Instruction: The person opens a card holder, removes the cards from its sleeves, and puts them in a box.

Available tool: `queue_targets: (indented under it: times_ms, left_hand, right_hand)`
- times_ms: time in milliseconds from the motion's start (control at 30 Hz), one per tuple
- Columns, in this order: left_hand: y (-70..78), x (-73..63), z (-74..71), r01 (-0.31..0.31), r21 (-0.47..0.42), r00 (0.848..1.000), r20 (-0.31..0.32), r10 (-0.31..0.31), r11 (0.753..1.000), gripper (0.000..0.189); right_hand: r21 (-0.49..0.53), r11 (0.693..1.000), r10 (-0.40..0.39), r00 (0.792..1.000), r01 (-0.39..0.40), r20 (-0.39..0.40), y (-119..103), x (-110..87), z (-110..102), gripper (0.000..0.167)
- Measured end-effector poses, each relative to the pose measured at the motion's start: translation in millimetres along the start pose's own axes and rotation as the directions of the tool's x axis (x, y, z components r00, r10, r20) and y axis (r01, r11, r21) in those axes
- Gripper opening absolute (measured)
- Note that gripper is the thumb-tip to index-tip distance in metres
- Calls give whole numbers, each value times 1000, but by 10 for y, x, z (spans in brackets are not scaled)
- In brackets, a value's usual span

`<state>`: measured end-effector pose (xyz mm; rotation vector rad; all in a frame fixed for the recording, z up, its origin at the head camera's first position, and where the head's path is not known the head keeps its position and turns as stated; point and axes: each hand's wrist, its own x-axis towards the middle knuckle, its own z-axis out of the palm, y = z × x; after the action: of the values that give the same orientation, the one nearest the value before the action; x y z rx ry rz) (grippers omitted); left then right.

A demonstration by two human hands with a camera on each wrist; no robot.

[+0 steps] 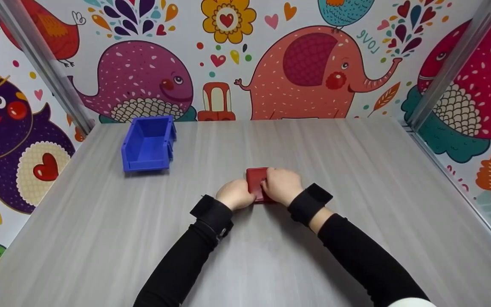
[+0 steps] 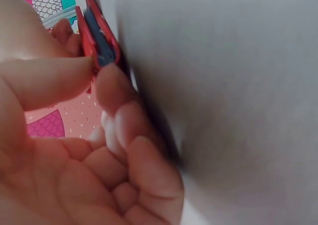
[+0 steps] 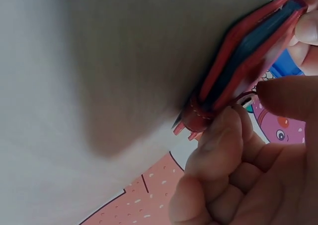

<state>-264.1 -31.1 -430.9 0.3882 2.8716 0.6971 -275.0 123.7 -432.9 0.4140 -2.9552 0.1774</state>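
A small red wallet (image 1: 255,178) lies folded near the middle of the table, between the two hands. The left hand (image 1: 235,194) pinches its left edge, with the thumb on the upper cover and the forefinger low at the fold, as the left wrist view shows. On the opposite side, the right hand (image 1: 284,186) holds the wallet at its strap (image 3: 196,116), which wraps round the open edge. Its fingers are curled against the strap and the thumb touches the thin tab on top. Dark inner layers (image 3: 248,46) show between the red covers.
A blue plastic bin (image 1: 148,145) stands at the back left of the grey wood-grain table (image 1: 100,238). Printed panels with cartoon animals rise behind and at both sides, with metal posts (image 1: 450,64) at the corners.
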Motion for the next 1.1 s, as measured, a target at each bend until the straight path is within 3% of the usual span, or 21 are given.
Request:
queue_targets:
  times_ms: [233, 600, 1100]
  left_hand:
    - [-6, 0, 1, -4, -11, 1000, 5, 5, 1000, 14]
    - [2, 11, -12, 6, -23, 1000, 1, -6, 1000, 13]
    - [16, 30, -27, 32, -19, 999, 36, -31, 999, 10]
  right_hand:
    - [13, 1000, -6, 1000, 7, -6, 0, 12, 4, 19]
    - [197, 980, -47, 997, 35, 55, 92, 75, -7, 15]
    - [457, 887, -14, 984, -69, 176, 247, 132, 9, 11]
